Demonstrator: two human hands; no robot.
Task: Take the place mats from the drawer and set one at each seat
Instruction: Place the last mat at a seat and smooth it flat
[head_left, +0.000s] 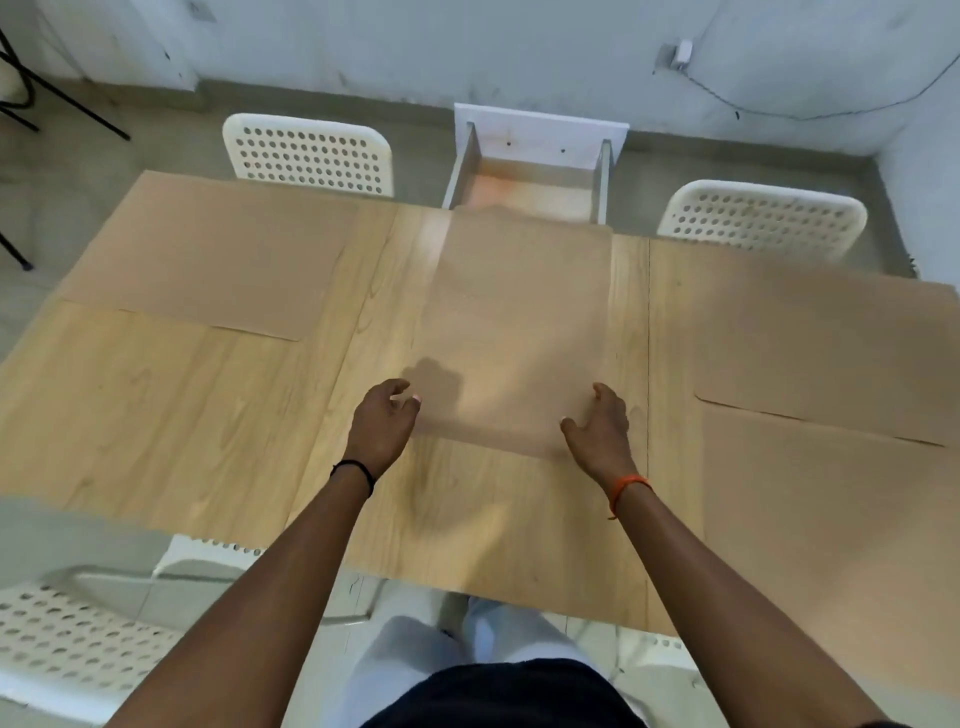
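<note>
Two hands (493, 423) on blurred flat mat (519, 322)

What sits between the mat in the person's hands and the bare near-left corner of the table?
Nothing visible. The blurred mat is held by the left hand and right hand; the table there is bare wood.
</note>
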